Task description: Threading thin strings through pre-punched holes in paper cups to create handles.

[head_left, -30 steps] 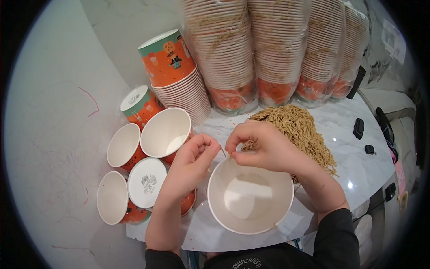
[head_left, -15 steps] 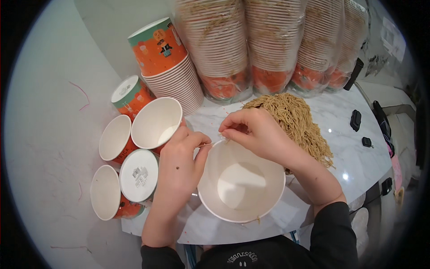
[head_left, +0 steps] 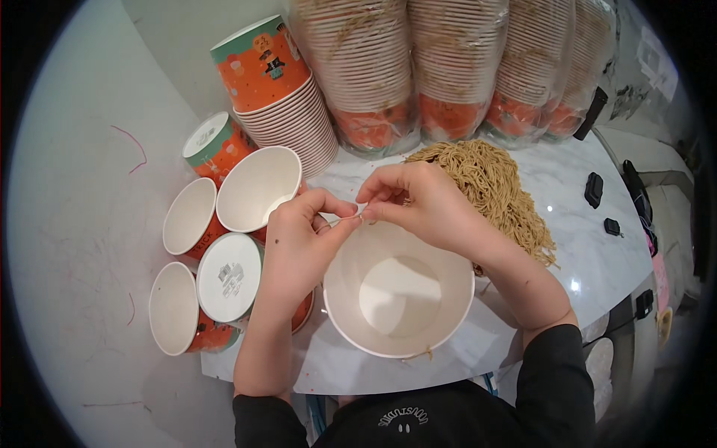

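A large white-lined paper bucket [head_left: 442, 317] stands upright in front of me, its open mouth facing up. Over its far rim my left hand [head_left: 297, 246] pinches a thin tan cord [head_left: 343, 219] between thumb and forefinger. My right hand [head_left: 429, 205] meets it there, closed in a pinch on what looks like the same cord; its grip is partly hidden by the fingers. Beyond my right wrist lies a heap of tan cords [head_left: 497, 196]. A short tan end [head_left: 427, 352] pokes out at the bucket's near rim.
Orange printed paper buckets [head_left: 258, 190] crowd the left side, some upright, some upside down. Behind them rises a nested bucket stack [head_left: 295, 127]. Tall plastic-wrapped stacks [head_left: 373, 82] line the back. Small black cases [head_left: 594, 190] lie on the marble-patterned table [head_left: 567, 246] at right.
Both hands have come closer together, fingertips now nearly touching above the far rim. The whole view has shifted slightly, so things sit a little higher in the picture.
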Demonstrator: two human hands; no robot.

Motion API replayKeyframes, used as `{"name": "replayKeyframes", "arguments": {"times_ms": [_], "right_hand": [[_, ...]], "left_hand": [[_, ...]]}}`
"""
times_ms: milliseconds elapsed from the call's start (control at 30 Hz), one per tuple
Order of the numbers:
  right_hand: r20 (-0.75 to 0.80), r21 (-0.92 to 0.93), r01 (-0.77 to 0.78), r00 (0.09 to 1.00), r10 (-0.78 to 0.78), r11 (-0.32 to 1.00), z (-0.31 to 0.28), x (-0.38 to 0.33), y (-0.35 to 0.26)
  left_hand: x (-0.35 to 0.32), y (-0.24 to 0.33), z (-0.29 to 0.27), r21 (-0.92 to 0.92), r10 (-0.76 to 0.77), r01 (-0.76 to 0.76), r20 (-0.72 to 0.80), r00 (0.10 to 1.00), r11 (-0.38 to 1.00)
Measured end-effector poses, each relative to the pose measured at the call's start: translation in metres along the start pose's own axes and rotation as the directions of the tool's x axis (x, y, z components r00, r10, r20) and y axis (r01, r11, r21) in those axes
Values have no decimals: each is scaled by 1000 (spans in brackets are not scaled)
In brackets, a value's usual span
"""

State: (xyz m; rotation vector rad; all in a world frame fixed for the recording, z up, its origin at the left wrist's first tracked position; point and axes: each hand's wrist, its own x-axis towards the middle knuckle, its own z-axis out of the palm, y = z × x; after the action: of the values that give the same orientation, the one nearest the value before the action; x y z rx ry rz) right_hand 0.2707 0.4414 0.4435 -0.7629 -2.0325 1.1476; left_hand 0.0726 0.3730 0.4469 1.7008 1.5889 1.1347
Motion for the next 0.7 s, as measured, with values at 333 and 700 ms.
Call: {"name": "replayKeyframes", "arguments": {"times_ms": [333, 700], "right_hand": [[25, -30, -6, 1000, 6, 1000, -3, 1, 0], [18, -26, 4, 1000, -4, 1000, -2, -1, -1]], "left_hand": [[-45, 54, -38, -155, -108, 141, 202, 973, 978], [-25, 19, -17, 562, 197, -174, 20, 980, 809]]}}
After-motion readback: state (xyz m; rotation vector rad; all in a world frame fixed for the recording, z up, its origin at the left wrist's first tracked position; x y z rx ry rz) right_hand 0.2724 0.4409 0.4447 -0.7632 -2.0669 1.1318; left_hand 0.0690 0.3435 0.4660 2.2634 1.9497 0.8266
